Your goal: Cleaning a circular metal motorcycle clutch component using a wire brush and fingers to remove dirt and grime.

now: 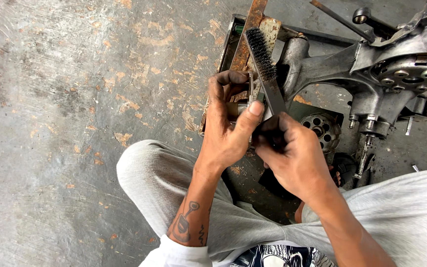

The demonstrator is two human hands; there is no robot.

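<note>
Left hand [226,131] pinches a small metal part [247,101], fingers closed on it, over the rusty frame [245,47]. Right hand [292,155] grips the wire brush [265,66]. Risk: bristles rake the left thumb; the part slips to the floor [75,99].

Two hands [226,131] [292,155], one wire brush [265,64], one engine casing [396,74], one perforated disc [322,126].

left hand [226,131] hides most of the small metal part [249,94].

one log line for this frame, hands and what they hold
left hand: grips small metal part | right hand: holds wire brush against part | engine casing: on concrete floor
</note>
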